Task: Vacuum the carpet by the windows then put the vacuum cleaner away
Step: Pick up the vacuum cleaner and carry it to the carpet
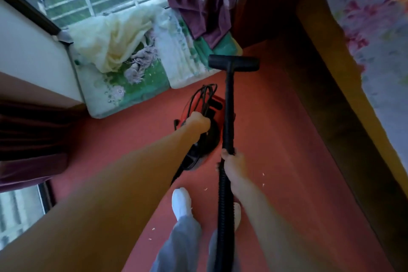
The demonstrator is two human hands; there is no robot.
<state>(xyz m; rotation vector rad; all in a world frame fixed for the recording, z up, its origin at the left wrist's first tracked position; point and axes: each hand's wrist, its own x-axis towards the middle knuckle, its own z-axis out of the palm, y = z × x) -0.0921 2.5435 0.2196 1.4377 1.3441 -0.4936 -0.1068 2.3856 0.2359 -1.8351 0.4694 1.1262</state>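
Carrying the red canister (189, 108) by its top: keep the left hand (199, 121) curled tight round the top grip and the looped cord (204, 93) together, to stop loops dropping and snagging. Cannot tell whether lifted or resting on the red carpet (287, 139). Raise level and close to the leg, without swinging.

Just right of the canister, hold the black wand (228, 106) steady, with the right hand (233, 161) wrapped round its lower end and the hose (223, 205) trailing back. Beyond the canister, keep the floor head (234, 63) clear of the green mat (132, 88) edge close by.

Behind the canister, near the white shoe (181, 201), mind the pale scraps (263, 174): probably worth a pass before stowing.

Canister directly under the left hand, touching it, and just left of the right hand's grip on the wand.
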